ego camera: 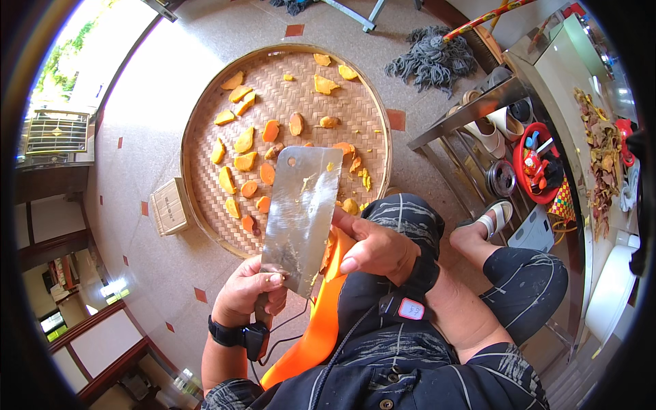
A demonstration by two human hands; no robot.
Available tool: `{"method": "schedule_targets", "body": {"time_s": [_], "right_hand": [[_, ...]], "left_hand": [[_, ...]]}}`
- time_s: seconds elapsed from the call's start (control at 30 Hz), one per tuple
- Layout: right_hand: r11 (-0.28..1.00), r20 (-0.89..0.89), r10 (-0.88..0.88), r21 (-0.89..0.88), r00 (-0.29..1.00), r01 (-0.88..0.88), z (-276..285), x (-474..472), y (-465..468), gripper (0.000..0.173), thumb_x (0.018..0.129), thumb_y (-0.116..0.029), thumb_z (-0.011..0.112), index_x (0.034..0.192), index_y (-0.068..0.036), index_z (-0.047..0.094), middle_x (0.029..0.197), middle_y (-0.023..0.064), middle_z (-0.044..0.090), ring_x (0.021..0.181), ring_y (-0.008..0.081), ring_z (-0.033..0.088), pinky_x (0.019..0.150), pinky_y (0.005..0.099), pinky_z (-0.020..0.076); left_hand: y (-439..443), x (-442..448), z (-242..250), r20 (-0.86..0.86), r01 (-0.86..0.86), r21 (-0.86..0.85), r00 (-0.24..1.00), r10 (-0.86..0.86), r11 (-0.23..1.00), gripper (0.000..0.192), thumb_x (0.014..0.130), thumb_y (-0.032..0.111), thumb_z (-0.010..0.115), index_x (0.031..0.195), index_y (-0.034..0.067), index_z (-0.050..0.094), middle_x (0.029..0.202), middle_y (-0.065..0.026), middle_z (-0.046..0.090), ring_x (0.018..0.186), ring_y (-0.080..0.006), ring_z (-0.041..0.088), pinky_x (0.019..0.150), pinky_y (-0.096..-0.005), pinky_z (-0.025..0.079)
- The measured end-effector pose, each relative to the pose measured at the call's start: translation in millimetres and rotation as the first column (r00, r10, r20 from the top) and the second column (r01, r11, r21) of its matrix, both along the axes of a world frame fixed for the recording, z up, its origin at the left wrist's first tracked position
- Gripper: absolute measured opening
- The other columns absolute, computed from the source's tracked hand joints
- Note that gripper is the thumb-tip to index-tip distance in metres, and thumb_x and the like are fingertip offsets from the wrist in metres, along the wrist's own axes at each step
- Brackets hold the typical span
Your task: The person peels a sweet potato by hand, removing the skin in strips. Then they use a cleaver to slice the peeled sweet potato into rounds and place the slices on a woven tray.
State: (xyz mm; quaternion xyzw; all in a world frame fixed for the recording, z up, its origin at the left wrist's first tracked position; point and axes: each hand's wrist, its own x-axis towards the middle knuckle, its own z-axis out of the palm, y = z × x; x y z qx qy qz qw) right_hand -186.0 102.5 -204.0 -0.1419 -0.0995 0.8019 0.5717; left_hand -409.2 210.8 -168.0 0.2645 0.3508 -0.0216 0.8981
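My left hand is closed around the handle of a broad metal cleaver, its blade slanting up and away with yellow bits stuck to it. My right hand grips an orange-fleshed root piece, apparently sweet potato, against the blade's right side; the blade's lower edge lies by its rough, brownish side. Beyond the hands, a round woven bamboo tray on the floor holds several yellow and orange root chunks and small yellow scraps. The blade hides part of the tray.
A smooth orange strip and dark cords run below my hands. A cardboard box touches the tray's left side. To the right are a metal rack with shoes, a red basin and a grey mop head. My knees flank the right side.
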Motion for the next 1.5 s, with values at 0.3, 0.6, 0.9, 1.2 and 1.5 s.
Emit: {"method": "schedule_targets", "body": {"time_s": [0.3,0.6,0.9,1.2,1.5], "right_hand": [[1.000,-0.040,-0.009,0.027,0.999,0.010,-2.1,-3.5,0.4,0.092,0.061,-0.007,0.066,0.145,-0.008,0.028,0.137,0.0076,0.046,0.126,0.0194,0.044,0.106,0.0308,0.0333],[1.000,-0.075,0.005,0.000,0.997,-0.005,-4.5,-5.6,-1.8,0.089,0.062,-0.006,0.067,0.142,-0.008,0.031,0.135,0.0092,0.047,0.125,0.0197,0.046,0.104,0.0310,0.0358],[1.000,-0.035,-0.002,-0.030,0.999,0.001,-4.8,-3.4,-2.5,0.071,0.066,-0.009,0.070,0.129,-0.009,0.037,0.113,0.0073,0.053,0.107,0.0192,0.054,0.095,0.0305,0.0430],[0.993,-0.044,-0.051,-0.110,0.998,0.045,-4.0,-3.6,0.6,0.067,0.074,-0.014,0.069,0.132,-0.009,0.036,0.118,0.0092,0.053,0.108,0.0194,0.056,0.095,0.0309,0.0450],[0.959,0.045,-0.176,-0.220,0.983,0.182,-8.2,-6.8,8.1,0.048,0.087,-0.018,0.066,0.127,-0.009,0.041,0.117,0.0085,0.055,0.107,0.0167,0.058,0.093,0.0278,0.0481]], "left_hand": [[4.3,-5.0,-6.3,0.022,0.010,-0.035,1.000,-0.009,0.999,0.013,0.084,0.012,0.064,0.084,0.002,0.055,0.058,-0.0044,0.048,0.043,-0.0145,0.046,0.042,-0.0278,0.039],[10.9,-9.9,-10.0,0.004,0.026,-0.040,1.000,-0.026,0.999,0.015,0.083,0.013,0.064,0.079,0.003,0.055,0.057,-0.0043,0.048,0.042,-0.0145,0.046,0.041,-0.0288,0.039],[20.6,-22.9,-11.8,-0.095,-0.160,0.069,0.982,0.166,0.985,0.018,0.086,0.015,0.060,0.099,0.005,0.052,0.057,-0.0018,0.043,0.040,-0.0126,0.043,0.038,-0.0274,0.039],[20.3,-20.5,-53.7,-0.516,0.383,0.793,0.835,0.190,0.473,0.026,0.085,0.014,0.064,0.108,0.002,0.057,0.064,-0.0008,0.051,0.053,-0.0089,0.051,0.048,-0.0244,0.041],[5.0,-24.3,-107.9,-0.564,0.598,0.769,0.801,0.201,-0.228,0.044,0.080,0.010,0.065,0.121,0.004,0.052,0.090,-0.0139,0.057,0.085,-0.0312,0.059,0.075,-0.0393,0.050]]}}
